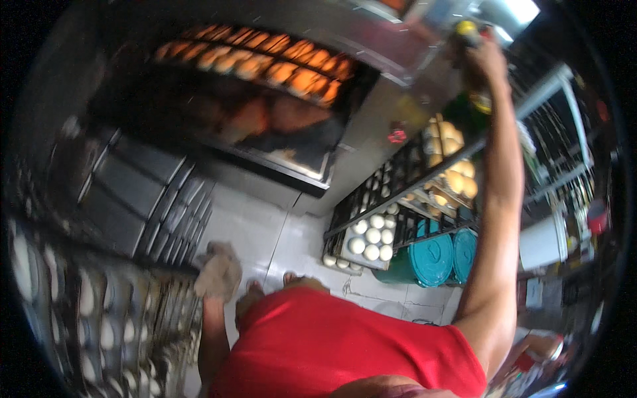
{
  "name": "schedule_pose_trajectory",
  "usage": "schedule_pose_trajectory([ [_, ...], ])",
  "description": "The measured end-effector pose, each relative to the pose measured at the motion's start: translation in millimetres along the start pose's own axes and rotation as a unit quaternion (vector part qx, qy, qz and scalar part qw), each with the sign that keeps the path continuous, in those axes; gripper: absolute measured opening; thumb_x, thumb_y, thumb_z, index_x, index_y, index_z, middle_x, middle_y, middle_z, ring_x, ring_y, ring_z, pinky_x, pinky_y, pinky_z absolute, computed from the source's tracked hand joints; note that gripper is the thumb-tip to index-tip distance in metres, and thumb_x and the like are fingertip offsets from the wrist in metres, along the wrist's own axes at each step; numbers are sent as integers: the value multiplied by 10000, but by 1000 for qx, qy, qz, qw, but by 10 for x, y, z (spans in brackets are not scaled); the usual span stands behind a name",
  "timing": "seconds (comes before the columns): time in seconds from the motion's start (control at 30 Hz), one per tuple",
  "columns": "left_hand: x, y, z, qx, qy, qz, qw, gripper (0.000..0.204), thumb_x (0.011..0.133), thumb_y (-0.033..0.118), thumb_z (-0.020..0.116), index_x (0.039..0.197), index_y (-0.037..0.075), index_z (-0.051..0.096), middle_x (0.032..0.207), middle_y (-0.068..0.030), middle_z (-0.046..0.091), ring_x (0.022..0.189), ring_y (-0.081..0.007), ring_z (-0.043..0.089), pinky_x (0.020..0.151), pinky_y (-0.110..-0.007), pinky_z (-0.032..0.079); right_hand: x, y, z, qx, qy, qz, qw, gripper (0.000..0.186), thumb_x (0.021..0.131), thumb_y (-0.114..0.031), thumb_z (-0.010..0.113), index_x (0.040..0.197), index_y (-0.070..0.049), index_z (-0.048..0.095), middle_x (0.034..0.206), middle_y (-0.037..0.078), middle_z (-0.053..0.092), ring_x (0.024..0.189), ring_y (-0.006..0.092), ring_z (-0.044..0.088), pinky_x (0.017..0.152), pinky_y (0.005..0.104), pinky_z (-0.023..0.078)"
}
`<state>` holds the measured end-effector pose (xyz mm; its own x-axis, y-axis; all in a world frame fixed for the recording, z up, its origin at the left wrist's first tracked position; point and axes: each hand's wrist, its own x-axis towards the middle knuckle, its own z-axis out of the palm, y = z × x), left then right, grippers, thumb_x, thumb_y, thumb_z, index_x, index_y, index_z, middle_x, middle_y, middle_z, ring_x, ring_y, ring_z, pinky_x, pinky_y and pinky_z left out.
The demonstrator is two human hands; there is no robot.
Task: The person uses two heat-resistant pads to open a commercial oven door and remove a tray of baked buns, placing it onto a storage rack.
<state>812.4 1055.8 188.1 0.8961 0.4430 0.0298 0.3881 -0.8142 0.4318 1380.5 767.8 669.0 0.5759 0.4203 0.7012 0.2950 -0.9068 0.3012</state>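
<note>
Dull brown cloth [219,272]: crumpled, bunched up, slightly blurred.

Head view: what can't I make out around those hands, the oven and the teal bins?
All in the head view:
- Right hand: blur hides whether it grips the yellow-topped thing.
- Left hand's fingers: hidden by a tan cloth or mitt.
- Oven: shadow hides its left end.
- Teal bins: lids hide any contents.
</note>
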Motion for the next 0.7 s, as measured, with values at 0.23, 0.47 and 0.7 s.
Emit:
schedule_pose_trajectory([
  [0.23, 216, 174, -13, 35, -4, -6, 999, 458, 886, 227, 528, 1313, 66, 486, 1141, -125, 594, 1005, -308, 593, 856, -429, 489, -435, -604, -43, 309, 69, -119, 941, 471, 820, -115, 582, 1279, -19, 544, 1209, 211, 596, 1142, 312, 576, 973, 383, 444],
  [0.47, 1282, -168, -104, -495, 250, -127, 823, 384, 932, 342, 590, 1127, 12, 621, 1144, -103, 616, 999, -222, 595, 820, -332, 473, -2908, -3196, 710, 451, -351, -213, 792, 743, 742, -207, 697, 1391, -12, 392, 1398, 202, 459, 1305, 375, 421, 1112, 416, 319],
  [0.7, 2903, -24, -619, -92, 296, 99, 946, 327, 901, 310, 573, 1126, 92, 666, 1119, -98, 616, 1107, -288, 521, 967, -443, 379, -3203, -3608, 688, 402, -233, -360, 809, 857, 738, -325, 722, 1438, -30, 326, 1496, 172, 328, 1383, 401, 276, 1135, 513, 224],
])
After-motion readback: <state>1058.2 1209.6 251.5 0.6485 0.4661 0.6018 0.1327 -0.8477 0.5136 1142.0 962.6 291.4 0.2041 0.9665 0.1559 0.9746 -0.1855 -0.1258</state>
